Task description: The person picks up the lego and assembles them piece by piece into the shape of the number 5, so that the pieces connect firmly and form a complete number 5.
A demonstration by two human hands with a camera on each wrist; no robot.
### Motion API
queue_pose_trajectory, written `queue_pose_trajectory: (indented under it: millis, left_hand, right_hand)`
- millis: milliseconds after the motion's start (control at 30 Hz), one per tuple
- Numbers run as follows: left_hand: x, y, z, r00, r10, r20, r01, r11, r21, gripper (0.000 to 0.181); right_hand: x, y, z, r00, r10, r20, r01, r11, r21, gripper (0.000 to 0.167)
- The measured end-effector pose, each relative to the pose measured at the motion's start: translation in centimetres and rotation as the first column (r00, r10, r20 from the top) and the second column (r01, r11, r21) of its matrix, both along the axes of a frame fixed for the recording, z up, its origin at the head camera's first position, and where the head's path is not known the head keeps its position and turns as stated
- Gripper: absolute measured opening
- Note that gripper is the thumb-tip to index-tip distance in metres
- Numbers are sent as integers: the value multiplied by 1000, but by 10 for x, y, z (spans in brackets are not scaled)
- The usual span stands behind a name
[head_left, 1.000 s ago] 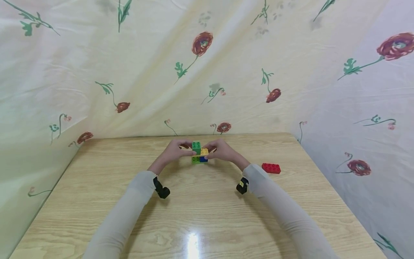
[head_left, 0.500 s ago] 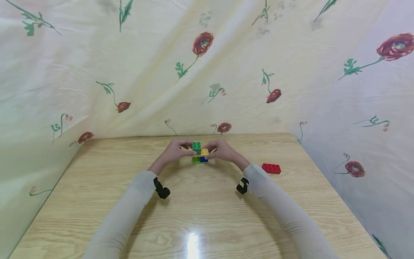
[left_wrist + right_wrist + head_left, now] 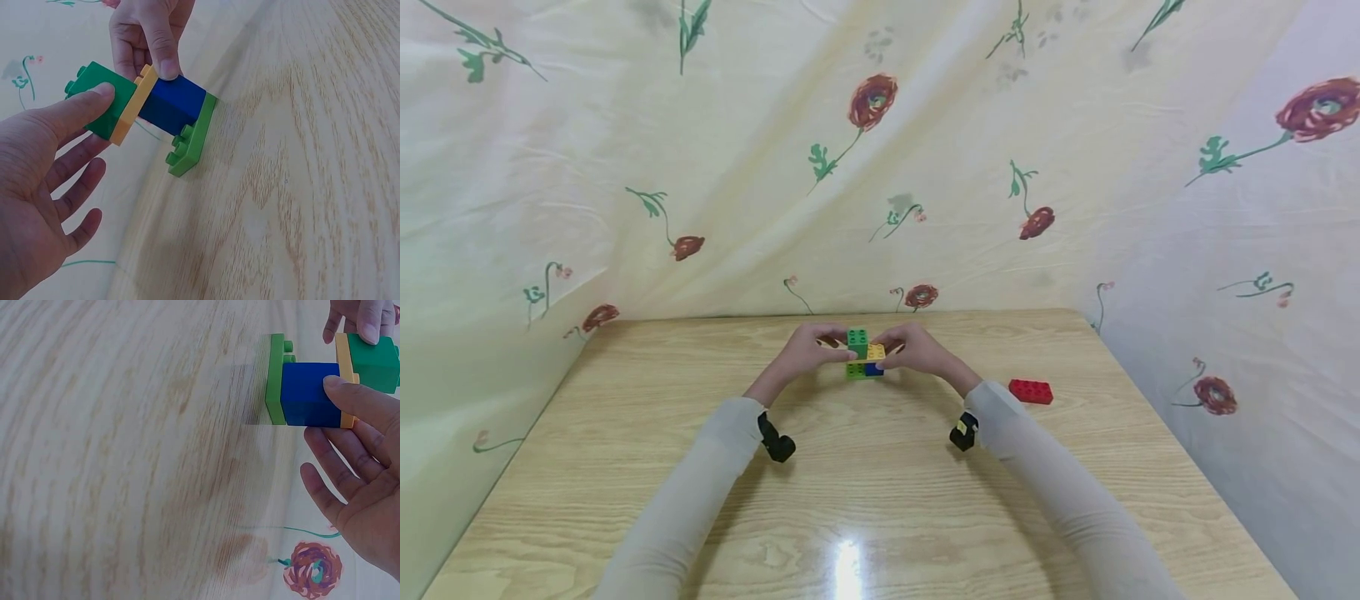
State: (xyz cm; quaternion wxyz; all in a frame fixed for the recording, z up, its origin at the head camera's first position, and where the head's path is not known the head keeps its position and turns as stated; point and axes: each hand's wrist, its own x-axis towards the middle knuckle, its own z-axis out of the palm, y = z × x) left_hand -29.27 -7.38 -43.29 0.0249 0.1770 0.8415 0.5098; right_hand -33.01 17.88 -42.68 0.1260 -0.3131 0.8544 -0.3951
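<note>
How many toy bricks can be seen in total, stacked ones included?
5: stacked from bottom to top, a light green brick, a blue brick, a yellow brick and a dark green brick; one red brick lies apart, at the right.

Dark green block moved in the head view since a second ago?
No, no visible shift: the dark green block keeps its place against the back edge of the table; the slight drift is shared by the whole picture.

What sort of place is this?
Perhaps an indoor corner set up for play or filming, though the pictures can't settle which: a wood-grain table, flower-patterned cloth behind and beside it, and a stack of toy bricks.
</note>
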Motion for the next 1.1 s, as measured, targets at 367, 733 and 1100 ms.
queue_pose_trajectory:
  millis: [367,733,1100]
  left_hand:
    - [-3,0,-3,1000,0,-12,0,1000,1,45]
    - [-1,-2,1,1000,1,4,-1,1000,-11,48]
    - [-5,-3,0,1000,-8,7,8,1000,-24,50]
  right_hand:
    - [-1,-2,-1,1000,8,2,-8,1000,-6,38]
    - [26,-5,35,1000,28,1,-28,1000,-6,36]
    - [9,-5,17,1000,18,-8,-17,1000,22,36]
